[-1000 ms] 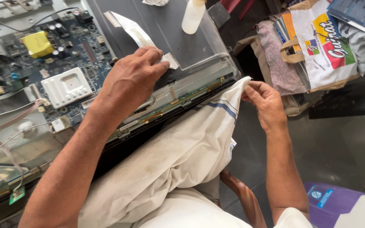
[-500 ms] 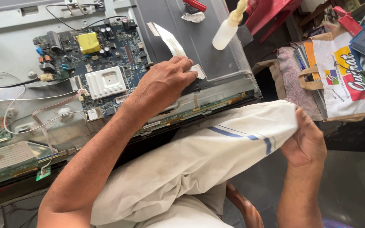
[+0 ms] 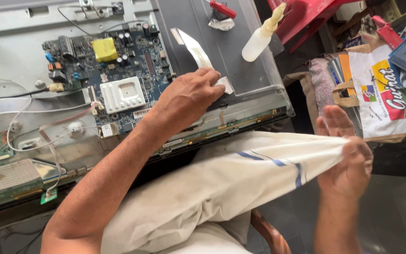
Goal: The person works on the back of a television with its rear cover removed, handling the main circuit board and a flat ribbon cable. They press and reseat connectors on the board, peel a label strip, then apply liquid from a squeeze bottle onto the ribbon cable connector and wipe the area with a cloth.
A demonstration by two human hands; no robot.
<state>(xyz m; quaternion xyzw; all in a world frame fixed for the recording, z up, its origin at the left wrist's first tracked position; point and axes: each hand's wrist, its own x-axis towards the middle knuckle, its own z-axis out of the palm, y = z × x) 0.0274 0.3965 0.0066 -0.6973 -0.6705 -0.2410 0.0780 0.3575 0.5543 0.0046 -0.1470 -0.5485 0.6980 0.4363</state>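
White cloth with thin blue stripes stretches across the person's lap, from the lower middle of the view out to the right. The right hand pinches its far corner between thumb and fingers and pulls it taut, the other fingers spread; the hand is slightly blurred. The left hand lies palm down on the lower edge of the grey panel, fingers bent and pressing the end of a white ribbon cable that runs up and left across the panel. It grips nothing that can be seen. Just left of that hand sits a blue circuit board with a yellow block and a white heat sink. A narrow green strip board lines the panel's lower edge, touching the cloth. On the panel's top right lies a white squeeze bottle, with a red-handled tool near it. Right of the panel, well apart, stands a printed bag.
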